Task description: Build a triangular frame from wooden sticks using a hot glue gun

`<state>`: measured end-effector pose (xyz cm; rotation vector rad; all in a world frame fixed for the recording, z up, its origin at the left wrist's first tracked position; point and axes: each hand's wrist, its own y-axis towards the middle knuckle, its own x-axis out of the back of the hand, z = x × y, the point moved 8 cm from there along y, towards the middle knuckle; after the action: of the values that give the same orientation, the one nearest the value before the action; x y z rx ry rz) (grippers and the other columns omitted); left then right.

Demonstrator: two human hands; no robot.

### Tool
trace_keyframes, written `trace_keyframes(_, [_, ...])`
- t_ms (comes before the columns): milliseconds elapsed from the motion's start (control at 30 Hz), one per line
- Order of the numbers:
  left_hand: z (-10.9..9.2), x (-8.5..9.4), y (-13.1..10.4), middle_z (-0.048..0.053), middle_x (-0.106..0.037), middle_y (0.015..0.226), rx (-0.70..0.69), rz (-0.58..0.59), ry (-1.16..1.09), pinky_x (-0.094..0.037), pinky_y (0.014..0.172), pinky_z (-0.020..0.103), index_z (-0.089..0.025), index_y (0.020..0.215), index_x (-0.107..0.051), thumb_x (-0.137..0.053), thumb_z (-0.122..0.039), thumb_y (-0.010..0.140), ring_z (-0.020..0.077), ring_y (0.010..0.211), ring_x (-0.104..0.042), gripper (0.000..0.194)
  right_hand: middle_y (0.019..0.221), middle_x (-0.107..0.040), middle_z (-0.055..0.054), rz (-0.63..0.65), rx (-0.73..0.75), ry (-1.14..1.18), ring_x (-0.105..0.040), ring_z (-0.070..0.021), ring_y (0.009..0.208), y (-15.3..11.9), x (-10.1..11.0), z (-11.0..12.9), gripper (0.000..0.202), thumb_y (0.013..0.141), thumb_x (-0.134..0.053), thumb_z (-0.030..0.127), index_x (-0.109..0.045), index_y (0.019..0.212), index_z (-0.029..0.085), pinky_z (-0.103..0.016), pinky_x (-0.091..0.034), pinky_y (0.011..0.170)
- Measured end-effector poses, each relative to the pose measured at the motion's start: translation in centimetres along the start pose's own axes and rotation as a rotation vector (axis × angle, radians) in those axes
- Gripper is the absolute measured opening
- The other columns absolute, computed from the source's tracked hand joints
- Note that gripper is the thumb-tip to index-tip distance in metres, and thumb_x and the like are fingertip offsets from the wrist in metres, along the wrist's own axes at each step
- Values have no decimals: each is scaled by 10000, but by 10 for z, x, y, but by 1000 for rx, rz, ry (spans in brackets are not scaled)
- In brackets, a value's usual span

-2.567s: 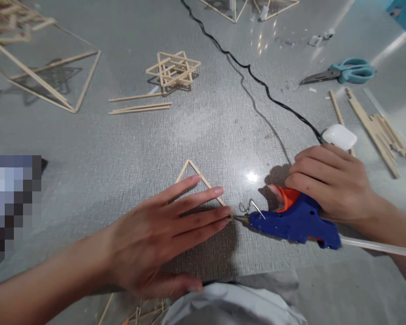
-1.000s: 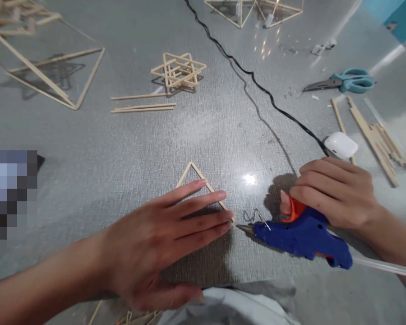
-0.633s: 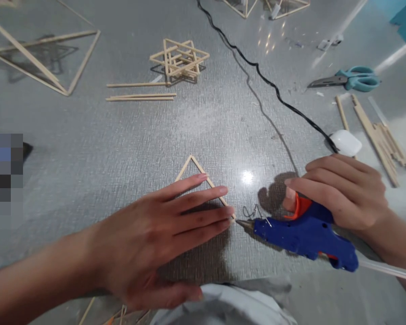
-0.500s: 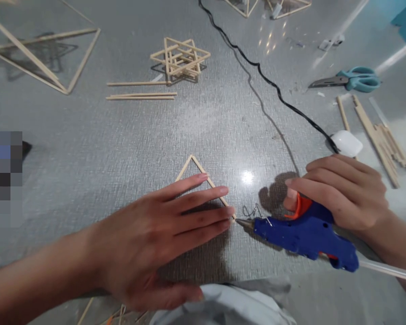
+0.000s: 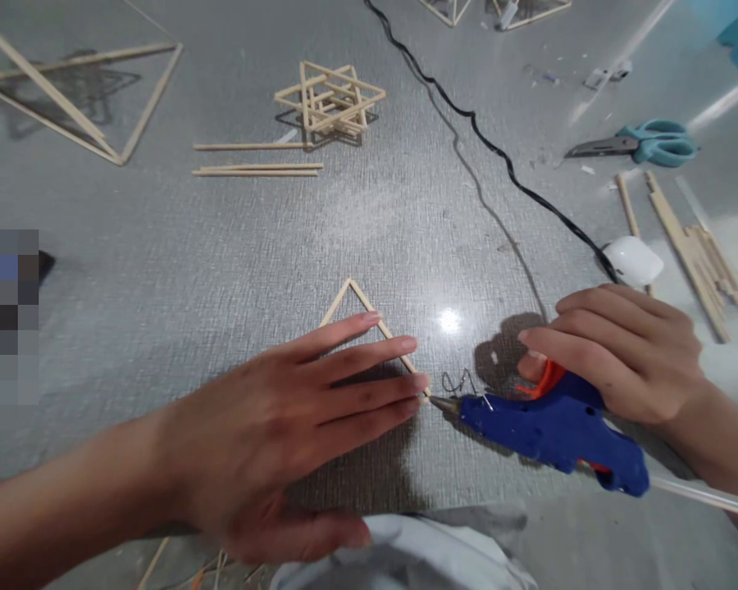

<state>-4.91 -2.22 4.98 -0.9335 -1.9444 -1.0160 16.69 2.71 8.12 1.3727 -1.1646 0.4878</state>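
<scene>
My left hand (image 5: 283,414) lies flat with fingers stretched out over a triangle of thin wooden sticks (image 5: 364,300), its fingertips resting on the right-hand stick. The hand covers most of the triangle's lower part. In my right hand (image 5: 630,352) is a blue hot glue gun (image 5: 547,430), gripped by the handle with the index finger at its orange trigger. The metal nozzle touches or nearly touches the triangle's lower right corner, close to my left fingertips. A clear glue stick (image 5: 707,496) sticks out of the gun's back end.
A star-shaped stick frame (image 5: 332,102) and several loose sticks (image 5: 258,170) lie farther back. At left stands a larger stick frame (image 5: 151,106). A black cord (image 5: 498,152) crosses toward my right hand, past blue-handled scissors (image 5: 664,143), a white case (image 5: 635,260) and more sticks (image 5: 682,246).
Both hands, the glue gun and the triangle hold nearly the same positions. The view has shifted very slightly.
</scene>
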Motion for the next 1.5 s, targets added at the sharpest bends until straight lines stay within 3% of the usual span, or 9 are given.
trace_keyframes(267, [1,-1,0,110,-649,1583,6,9,1,-140,1438,477,-81,1506,-616,-566,-500,1002,311,1620,-443,657,676,-641,-14,7,48,-5,-620,-209,665,1,1,2,126,990,-711,109,-688,911,205,-361,-535,592])
trace_keyframes(633, [0,-1,-1,127,-689,1543,6,13,-3,-146,1439,502,-81,1533,-604,-596,-501,981,330,1620,-443,694,676,-648,-26,31,41,-24,-633,-217,674,-1,-2,2,129,1016,-698,158,-705,895,201,-369,-548,603])
trace_keyframes(1033, [0,1,2,131,-695,1529,11,17,-13,-127,1440,470,-70,1445,-660,-611,-524,1022,313,1608,-463,623,682,-636,-13,35,62,-34,-629,-204,676,-1,0,2,136,957,-747,97,-672,915,203,-342,-514,587])
trace_keyframes(1333, [1,2,2,113,-695,1528,31,-6,-45,-154,1432,471,-104,1507,-632,-616,-491,985,320,1602,-476,650,677,-644,-5,63,60,-14,-640,-216,687,-1,0,2,167,928,-773,95,-690,880,232,-355,-507,588])
trace_keyframes(1500, [2,3,2,97,-672,1556,24,-4,-43,-143,1435,460,-112,1497,-640,-622,-495,988,316,1600,-478,638,693,-644,-3,51,54,-24,-631,-206,691,-2,0,2,153,972,-739,134,-690,874,242,-349,-520,600])
